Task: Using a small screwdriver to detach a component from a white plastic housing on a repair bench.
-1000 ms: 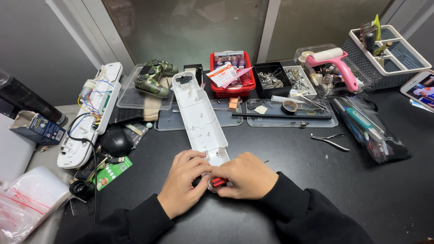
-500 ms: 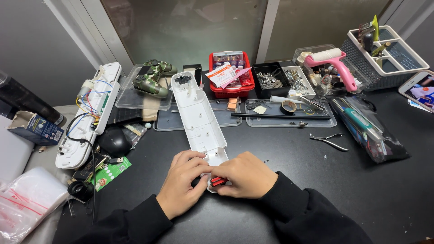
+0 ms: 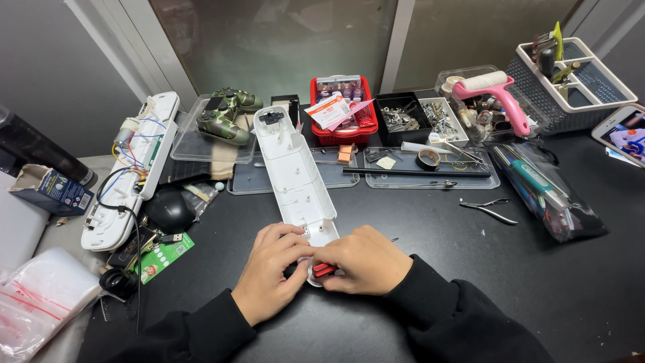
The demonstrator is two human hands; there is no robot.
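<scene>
So the black workbench top (image 3: 416, 269) is taking up most of the view, and lying on it lengthwise is a long white plastic housing shell (image 3: 293, 168), open side up, with its near end sitting right under the hands. Off to the left there's a second long white plastic shell with red, blue and black wires hanging out (image 3: 131, 168), resting well apart from the first one.

Further back, a camouflage-green game controller (image 3: 225, 114) is sitting on a clear plastic tray (image 3: 195, 144), a red plastic basket (image 3: 342, 131) is standing just beside the far end of the housing, and a pink-handled roller (image 3: 500, 97) is leaning over the parts boxes on the right.

The left hand (image 3: 269, 279) is curling against the near end of the housing, fingers bent and pressing down on it. The right hand (image 3: 366, 259) is closing tight around a small red-handled tool (image 3: 324, 270), which is poking out between the two hands right at the shell's near edge. Both hands are touching each other there.

Smallest bit: silver needle-nose pliers (image 3: 489, 208) lying alone on the right.
</scene>
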